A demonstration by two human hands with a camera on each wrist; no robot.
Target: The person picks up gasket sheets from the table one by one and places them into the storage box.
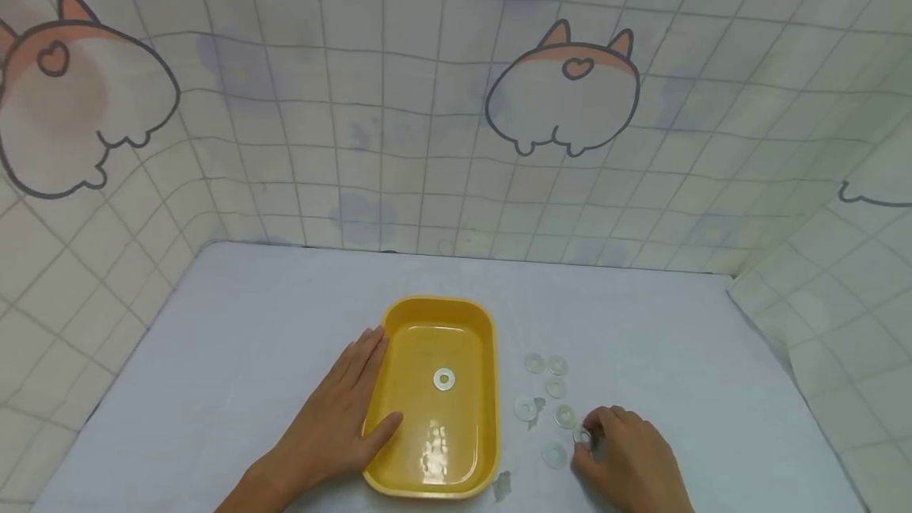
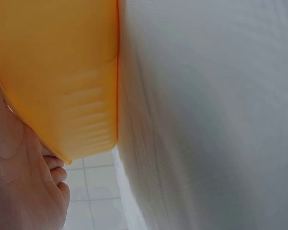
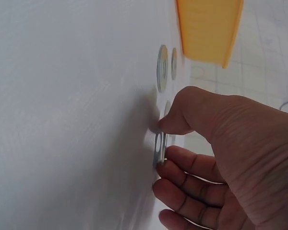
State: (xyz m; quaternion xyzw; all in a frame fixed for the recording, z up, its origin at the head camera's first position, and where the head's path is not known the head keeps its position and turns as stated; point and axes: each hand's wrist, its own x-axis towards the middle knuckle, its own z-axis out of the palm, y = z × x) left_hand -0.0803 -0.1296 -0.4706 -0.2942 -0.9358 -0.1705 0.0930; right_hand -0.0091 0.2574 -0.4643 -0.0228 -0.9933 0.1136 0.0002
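Pinching a washer (image 1: pixel 584 438) by its rim between thumb and fingertips, my right hand (image 1: pixel 630 465) works near the table's (image 1: pixel 249 323) front edge. It looks thin, stiff, light and slick, so the rim is the place to grip. My left hand (image 1: pixel 335 418) rests flat against the tray (image 1: pixel 399 481), which holds one washer. Loose washers (image 1: pixel 556 386) crowd close by.

1. Head view: from above, facing forward and down over the table (image 1: pixel 235 323) toward the far curtain.
2. Left wrist view: very near the yellow tray (image 2: pixel 57 72), at table level.
3. Right wrist view: low and close over the washers (image 3: pixel 162 74); shares the tray with both.
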